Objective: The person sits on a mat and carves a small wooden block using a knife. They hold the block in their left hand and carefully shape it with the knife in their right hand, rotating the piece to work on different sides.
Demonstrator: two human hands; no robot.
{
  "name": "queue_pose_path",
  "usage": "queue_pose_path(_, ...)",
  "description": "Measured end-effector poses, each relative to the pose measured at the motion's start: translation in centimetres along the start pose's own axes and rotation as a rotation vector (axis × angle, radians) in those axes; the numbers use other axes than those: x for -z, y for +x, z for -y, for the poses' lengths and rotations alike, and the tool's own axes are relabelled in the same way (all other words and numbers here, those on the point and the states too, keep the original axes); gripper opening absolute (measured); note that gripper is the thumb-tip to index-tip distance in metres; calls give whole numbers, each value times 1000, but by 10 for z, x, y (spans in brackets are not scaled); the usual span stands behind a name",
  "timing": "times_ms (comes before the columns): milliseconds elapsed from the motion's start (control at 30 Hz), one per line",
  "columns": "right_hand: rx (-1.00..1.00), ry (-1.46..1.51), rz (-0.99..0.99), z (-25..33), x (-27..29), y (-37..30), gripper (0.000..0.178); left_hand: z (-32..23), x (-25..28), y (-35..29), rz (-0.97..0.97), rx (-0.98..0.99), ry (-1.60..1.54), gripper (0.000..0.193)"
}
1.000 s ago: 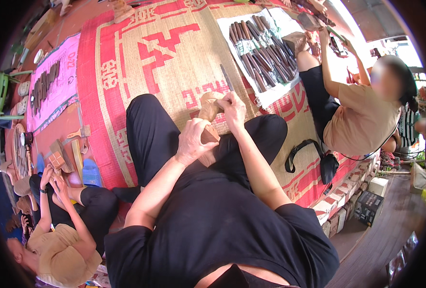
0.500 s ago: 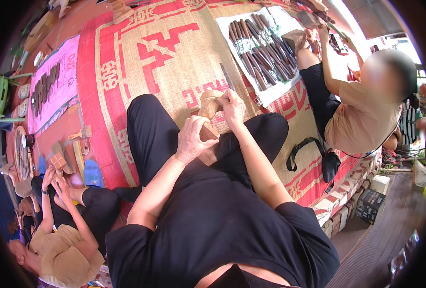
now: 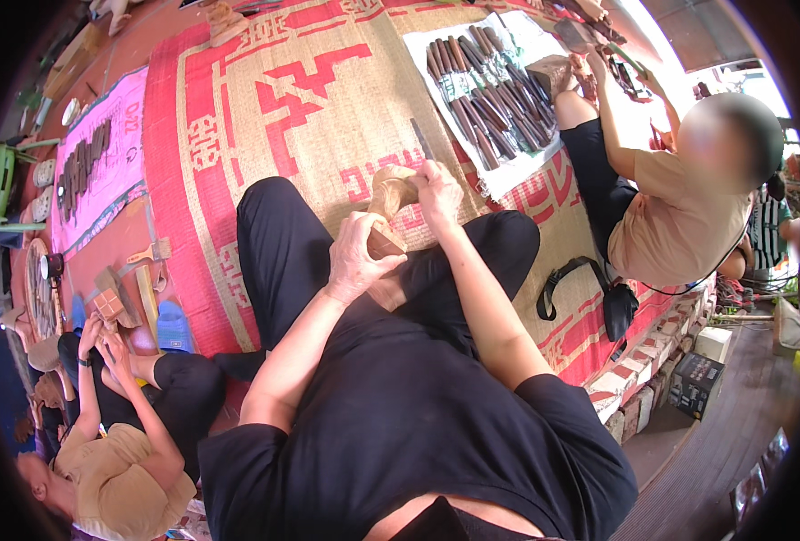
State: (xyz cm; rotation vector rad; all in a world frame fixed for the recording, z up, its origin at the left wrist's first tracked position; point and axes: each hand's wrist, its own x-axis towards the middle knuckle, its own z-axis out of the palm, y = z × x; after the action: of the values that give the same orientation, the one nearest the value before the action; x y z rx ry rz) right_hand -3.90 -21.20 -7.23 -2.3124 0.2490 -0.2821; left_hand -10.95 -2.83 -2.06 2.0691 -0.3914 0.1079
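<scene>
A pale brown wooden carving [image 3: 389, 194] with a curved upper part and a block-like base is held over my crossed legs. My left hand [image 3: 357, 255] is closed round its base, the thumb along the near side. At its upper right end, the bent fingers of my right hand [image 3: 438, 194] pinch the curved part. Whether those fingers also hold something small cannot be made out. Just beyond them shows a thin dark strip [image 3: 420, 140], like a blade or narrow tool, seemingly on the mat.
Dark-handled carving tools [image 3: 490, 90] lie on a white cloth ahead right; more tools [image 3: 84, 162] rest on a pink cloth at left. Co-workers sit to both sides. A black bag [image 3: 620, 311] lies on the patterned mat [image 3: 328, 126] by my right knee, near a brick edge [image 3: 634, 406].
The carving and my left hand have shifted slightly left, and the carving's upper part is tilted a little differently. Both hands keep their hold.
</scene>
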Motion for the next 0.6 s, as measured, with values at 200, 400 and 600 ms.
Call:
queue_pose_path(200,-94,104,16,20,6,-4,16,0,3,-1,-33,26,-20,64)
queue_pose_path(400,55,-135,-54,-7,1,2,14,-1,1,1,-10,-5,5,65)
queue_pose_path(600,-3,104,-41,3,2,-11,13,1,1,-2,-28,18,-15,64)
